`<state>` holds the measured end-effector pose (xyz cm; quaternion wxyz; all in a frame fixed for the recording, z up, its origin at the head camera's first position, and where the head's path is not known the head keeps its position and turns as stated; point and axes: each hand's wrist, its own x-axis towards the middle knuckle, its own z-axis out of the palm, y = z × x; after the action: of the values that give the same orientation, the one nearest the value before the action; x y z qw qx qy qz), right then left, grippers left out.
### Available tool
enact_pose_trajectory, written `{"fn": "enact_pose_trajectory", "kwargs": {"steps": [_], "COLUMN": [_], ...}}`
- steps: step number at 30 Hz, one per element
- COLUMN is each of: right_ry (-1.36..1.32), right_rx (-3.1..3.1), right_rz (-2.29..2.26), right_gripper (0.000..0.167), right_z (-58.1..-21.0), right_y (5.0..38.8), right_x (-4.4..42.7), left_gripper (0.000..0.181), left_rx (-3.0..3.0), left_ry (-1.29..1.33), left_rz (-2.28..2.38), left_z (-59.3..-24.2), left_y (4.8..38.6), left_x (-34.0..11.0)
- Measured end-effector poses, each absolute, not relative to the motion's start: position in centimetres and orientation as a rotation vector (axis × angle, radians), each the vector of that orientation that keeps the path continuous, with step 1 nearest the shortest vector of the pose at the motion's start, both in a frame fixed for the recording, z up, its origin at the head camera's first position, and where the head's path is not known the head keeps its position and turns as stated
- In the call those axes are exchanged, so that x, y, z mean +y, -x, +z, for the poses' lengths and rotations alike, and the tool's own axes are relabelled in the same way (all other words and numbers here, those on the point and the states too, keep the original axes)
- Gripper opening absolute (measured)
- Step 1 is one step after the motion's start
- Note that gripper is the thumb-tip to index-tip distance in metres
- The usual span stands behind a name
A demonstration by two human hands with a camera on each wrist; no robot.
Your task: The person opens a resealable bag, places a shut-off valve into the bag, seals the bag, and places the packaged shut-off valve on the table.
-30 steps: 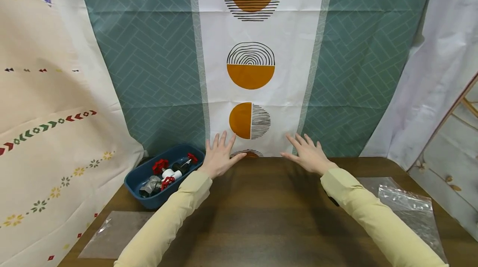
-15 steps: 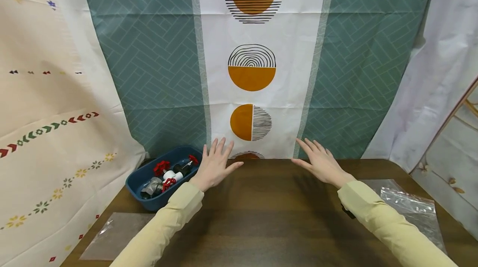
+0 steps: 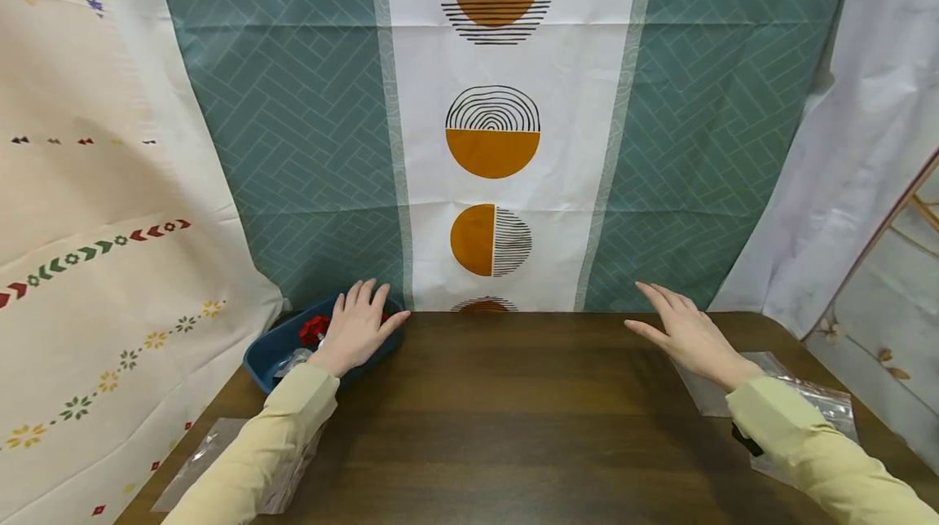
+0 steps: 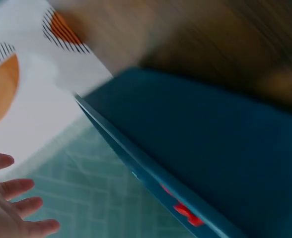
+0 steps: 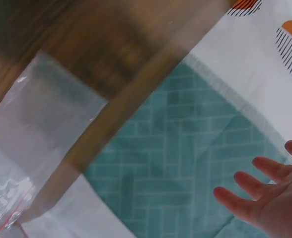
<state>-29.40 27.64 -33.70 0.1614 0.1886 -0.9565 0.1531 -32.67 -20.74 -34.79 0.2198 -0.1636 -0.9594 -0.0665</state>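
The blue bin [image 4: 210,148] sits at the far left of the tabletop [image 3: 477,427], near the hanging cloth [image 3: 308,142]. The left hand [image 3: 352,329] is over it, with its fingers straight and a bit spread, and it grips nothing. The right hand [image 3: 693,337] is well apart on the other side, near the clear bags [image 5: 41,114] there; its fingers are straight too, and it holds nothing. In the bin I can see a red knob [image 3: 314,329] and some of a grey piece [image 3: 296,359]; the left hand hides much of the rest. The bin looks like stiff, smooth plastic, and it is likely a bit heavy with hard parts in it. The rim would be a good place to hold it, one hand at each end. The red knob looks hard to break, and its bumpy edge should be easy to grip. The bags look thin, soft and slippery, so pinching an edge may work best. Half a second ago the left hand was beside the bin and more parts showed; now it has moved left. The right hand has gone farther right, closer to the bags. The bin has stayed put.
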Motion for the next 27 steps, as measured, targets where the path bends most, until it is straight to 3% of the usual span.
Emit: {"fn": "enact_pose_trajectory", "kwargs": {"steps": [23, 27], "right_ry": [-0.265, -0.229], "right_rx": [-2.928, -2.969], "right_rz": [0.443, 0.439], "right_gripper": [0.084, 0.078], "right_z": [-35.0, -35.3], "right_y": [27.6, 27.2], "right_x": [36.9, 38.5], "left_gripper": [0.061, 0.058], "left_rx": [-2.792, -2.823], "left_ry": [-0.053, -0.097], "left_rz": [-0.208, -0.247], "left_z": [-37.0, -37.4], "left_y": [30.0, 29.6], "left_x": [-31.2, -32.1]}}
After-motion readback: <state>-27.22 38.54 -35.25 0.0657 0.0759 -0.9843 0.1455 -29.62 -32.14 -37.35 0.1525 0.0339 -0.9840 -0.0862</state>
